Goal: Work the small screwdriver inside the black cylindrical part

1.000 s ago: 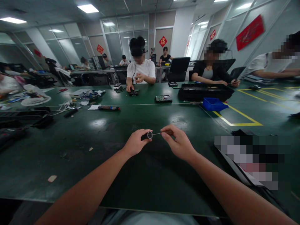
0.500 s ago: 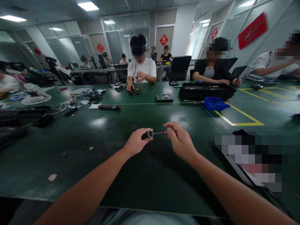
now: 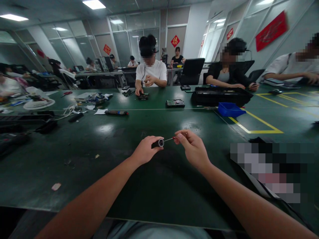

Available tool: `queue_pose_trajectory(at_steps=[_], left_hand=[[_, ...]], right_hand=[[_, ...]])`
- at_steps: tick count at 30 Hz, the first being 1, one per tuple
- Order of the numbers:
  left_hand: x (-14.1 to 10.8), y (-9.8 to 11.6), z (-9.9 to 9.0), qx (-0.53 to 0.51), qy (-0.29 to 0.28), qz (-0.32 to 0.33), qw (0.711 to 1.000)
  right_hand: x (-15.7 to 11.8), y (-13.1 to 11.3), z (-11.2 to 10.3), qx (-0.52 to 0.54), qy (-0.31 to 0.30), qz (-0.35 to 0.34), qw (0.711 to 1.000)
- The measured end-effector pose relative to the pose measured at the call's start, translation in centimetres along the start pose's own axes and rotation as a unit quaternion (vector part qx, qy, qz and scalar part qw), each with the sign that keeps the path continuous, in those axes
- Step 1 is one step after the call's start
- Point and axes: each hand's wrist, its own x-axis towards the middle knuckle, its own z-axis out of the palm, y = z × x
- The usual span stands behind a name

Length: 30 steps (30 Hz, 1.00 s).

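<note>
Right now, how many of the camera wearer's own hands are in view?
2: the left hand gripping a dark cylinder, and the right hand to its right, holding a thin, red-marked tool. Neither hand is hidden.

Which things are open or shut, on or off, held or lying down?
Black cylinder with silvery rim: held, left hand closed around it
Thin metal rod with red end: held in right hand
Long grey-and-black tool: lying flat
Rectangular green-and-silver device: lying flat
Blue plastic bin: open
White rectangular ceiling light: on
</note>
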Motion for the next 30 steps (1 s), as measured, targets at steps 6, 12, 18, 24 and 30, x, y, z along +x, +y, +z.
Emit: queue_pose_trajectory(at_steps=[6,12,18,24,30], left_hand=[[0.0,0.4,-0.3,-0.008,0.007,0.012,1.0],[0.3,0.5,-0.9,0.013,-0.005,0.033,0.999],[0.3,0.3,-0.8,0.032,-0.01,-0.001,0.999],[0.2,0.5,-0.7,0.034,-0.01,-0.001,0.999],[0.1,0.7,-0.7,0.03,-0.016,0.003,0.999]], right_hand=[[0.6,1.5,0.4,0.133,0.069,0.066,0.986],[1.4,1.7,-0.1,0.227,0.038,0.182,0.956],[1.3,1.9,-0.2,0.158,0.08,0.127,0.976],[0.9,1.9,0.0,0.068,0.067,0.047,0.994],[0.6,1.4,-0.1,0.009,0.041,0.018,0.999]])
